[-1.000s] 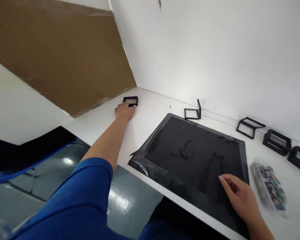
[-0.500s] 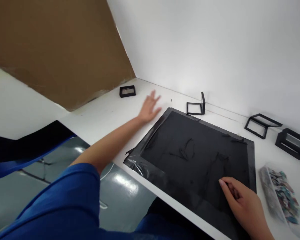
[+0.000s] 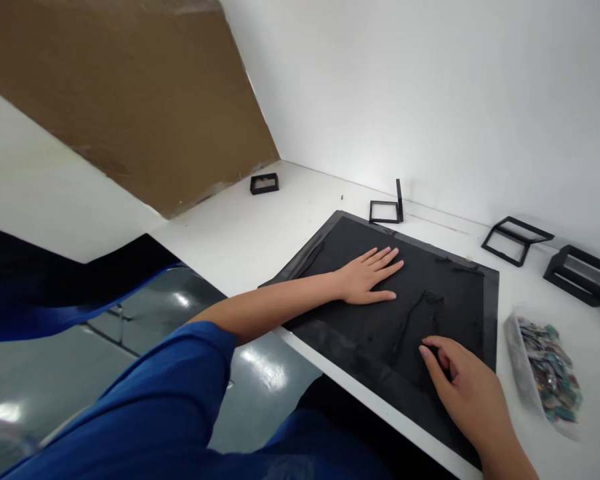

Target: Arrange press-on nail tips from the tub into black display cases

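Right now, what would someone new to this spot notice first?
Most likely the big black mat at the table's front edge, with the left hand spread flat over it and the right hand curled near its right side. Next, the clear container of colourful pieces to the mat's right, and the black frames standing open along the wall, one just behind the mat.

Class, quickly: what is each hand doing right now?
Left hand: open, fingers spread over the black mat.
Right hand: fingers curled; whether it holds anything cannot be told.
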`<state>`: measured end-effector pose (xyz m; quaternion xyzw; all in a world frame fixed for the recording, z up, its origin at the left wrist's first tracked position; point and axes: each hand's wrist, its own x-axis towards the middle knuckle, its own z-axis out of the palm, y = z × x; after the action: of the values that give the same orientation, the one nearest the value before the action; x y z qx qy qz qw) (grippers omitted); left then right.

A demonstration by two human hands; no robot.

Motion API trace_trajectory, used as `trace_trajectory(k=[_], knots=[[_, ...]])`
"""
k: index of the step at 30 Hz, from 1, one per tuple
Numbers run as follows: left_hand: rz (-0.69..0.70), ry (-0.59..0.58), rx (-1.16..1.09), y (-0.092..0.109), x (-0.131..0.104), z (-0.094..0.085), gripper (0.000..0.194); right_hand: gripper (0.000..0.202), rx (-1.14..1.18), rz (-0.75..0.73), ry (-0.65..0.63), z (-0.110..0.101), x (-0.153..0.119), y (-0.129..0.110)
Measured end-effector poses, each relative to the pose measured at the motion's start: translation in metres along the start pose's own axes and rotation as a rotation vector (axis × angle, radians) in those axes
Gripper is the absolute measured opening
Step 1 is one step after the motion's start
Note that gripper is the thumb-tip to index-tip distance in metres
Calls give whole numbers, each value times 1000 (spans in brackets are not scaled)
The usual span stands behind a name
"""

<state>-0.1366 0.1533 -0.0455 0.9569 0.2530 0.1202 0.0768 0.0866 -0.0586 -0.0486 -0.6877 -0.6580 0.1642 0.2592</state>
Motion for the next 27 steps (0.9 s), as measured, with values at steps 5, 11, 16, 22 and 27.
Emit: trace_trajectory(k=[5, 11, 16, 22, 27], knots=[[-217, 292, 87, -20, 54, -9, 53, 41, 26, -26, 4, 1, -1, 0], [-368, 357, 150, -58, 102, 6, 47, 39, 44, -32, 13, 1, -1, -1], [-488, 344, 135, -83, 115, 18, 36, 39, 60, -24, 6, 1, 0, -2], [-558, 370, 112, -95, 109, 12, 35, 37, 69, -15, -7, 0, 2, -1], [-673, 444, 122, -96, 107, 11, 39, 34, 67, -6, -2, -2, 4, 0]])
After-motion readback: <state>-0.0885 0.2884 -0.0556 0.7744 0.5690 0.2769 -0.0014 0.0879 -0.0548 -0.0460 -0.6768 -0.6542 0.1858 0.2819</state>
